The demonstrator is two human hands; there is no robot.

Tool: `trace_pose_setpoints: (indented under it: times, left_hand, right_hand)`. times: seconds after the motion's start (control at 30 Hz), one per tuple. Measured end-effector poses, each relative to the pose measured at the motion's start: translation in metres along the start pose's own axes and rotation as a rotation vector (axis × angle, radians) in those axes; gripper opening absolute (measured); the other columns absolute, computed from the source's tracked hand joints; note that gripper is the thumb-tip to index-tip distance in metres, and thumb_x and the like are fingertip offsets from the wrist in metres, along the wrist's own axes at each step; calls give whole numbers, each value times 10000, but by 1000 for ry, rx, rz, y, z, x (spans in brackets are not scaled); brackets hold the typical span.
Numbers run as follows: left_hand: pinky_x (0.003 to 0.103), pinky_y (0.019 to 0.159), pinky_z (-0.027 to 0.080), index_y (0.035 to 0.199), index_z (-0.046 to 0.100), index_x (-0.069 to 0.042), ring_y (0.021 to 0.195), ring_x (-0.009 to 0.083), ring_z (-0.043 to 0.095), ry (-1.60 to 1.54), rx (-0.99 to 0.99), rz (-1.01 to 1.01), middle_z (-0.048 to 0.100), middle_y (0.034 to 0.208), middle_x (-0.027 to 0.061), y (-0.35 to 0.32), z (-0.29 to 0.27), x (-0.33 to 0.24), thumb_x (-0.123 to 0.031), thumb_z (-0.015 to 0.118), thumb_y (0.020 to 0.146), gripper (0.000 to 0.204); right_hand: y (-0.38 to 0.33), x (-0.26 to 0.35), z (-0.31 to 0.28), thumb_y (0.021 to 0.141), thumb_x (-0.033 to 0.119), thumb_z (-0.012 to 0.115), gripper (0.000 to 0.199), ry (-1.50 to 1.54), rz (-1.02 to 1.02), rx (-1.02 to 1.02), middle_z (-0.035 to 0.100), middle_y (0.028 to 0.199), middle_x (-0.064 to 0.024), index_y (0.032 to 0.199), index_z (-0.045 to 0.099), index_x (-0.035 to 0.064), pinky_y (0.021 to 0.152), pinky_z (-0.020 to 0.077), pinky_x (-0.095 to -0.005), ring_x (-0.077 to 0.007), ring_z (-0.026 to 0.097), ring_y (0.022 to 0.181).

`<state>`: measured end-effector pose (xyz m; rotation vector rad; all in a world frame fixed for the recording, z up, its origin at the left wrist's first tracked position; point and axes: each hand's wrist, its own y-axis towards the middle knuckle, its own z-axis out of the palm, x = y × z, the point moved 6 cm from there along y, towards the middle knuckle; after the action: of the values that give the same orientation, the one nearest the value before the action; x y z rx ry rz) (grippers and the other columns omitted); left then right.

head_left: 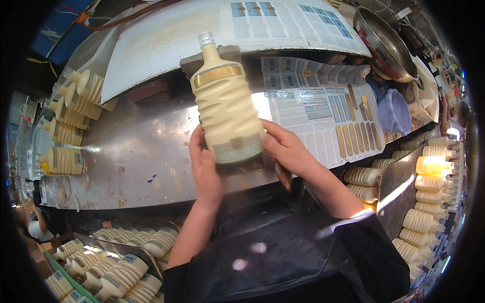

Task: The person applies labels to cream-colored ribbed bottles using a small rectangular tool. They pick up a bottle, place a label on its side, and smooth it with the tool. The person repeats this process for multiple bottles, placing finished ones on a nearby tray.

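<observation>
Together, left hand (206, 169) and right hand (285, 149) fingers curl closed around 1 ribbed cream bottle's (225, 103) base.

bottle (226, 101) base behind fingers (199, 146)

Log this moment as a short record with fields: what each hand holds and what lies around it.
left hand: grips the lower left side of the bottle
right hand: fingers on the bottle's lower right side
bottle: cream, ribbed, gold neck band, no cap, lying on a jig
label sheets: right of the bottle on the metal table
other bottles: lying at table's left edge
bowl: top right
</observation>
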<state>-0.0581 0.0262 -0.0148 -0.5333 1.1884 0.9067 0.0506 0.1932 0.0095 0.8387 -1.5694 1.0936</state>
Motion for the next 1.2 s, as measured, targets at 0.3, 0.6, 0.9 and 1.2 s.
trace_pose_setpoints:
  times: [0.3, 0.6, 0.9, 1.2]
  left_hand:
    - [385, 1188, 291, 1580, 265, -35, 1379, 239, 405, 112, -42, -13, 409, 1489, 138, 2, 4, -7, -327, 482, 1081, 618]
    - [408, 1187, 289, 1546, 277, 4, 1376, 263, 399, 360, -50, 18, 411, 1476, 174, 7, 14, -15, -282, 536, 1048, 630]
    - [411, 1191, 291, 1588, 221, 21, 1416, 283, 386, 301, 1, 69, 385, 1528, 197, 0, 7, -5, -314, 620, 1005, 782]
    - [474, 1108, 397, 1506, 430, 30, 1310, 382, 502, 912, 31, 352, 533, 1409, 222, -4, -1, -31, -288, 863, 753, 924]
  right_hand:
    - [7, -3, -36, 1075, 293, 427, 436, 16, 53, -170, 610, 940, 37, 1286, 704, 32, 791, 459, -242, -99, 538, 816]
    - [-33, 76, 18, 946, 123, 690, 260, -539, -237, -211, 684, 737, -59, 1150, 547, 46, 571, 515, -308, -104, 667, 668]
    - [-26, -4, -33, 940, 195, 687, 269, -142, 105, -322, 670, 712, -42, 1150, 623, 39, 584, 481, -306, -92, 599, 624]
    - [-8, 20, -20, 981, 319, 654, 478, -108, 57, -159, 710, 894, -91, 1348, 611, 16, 800, 536, -348, -190, 668, 839]
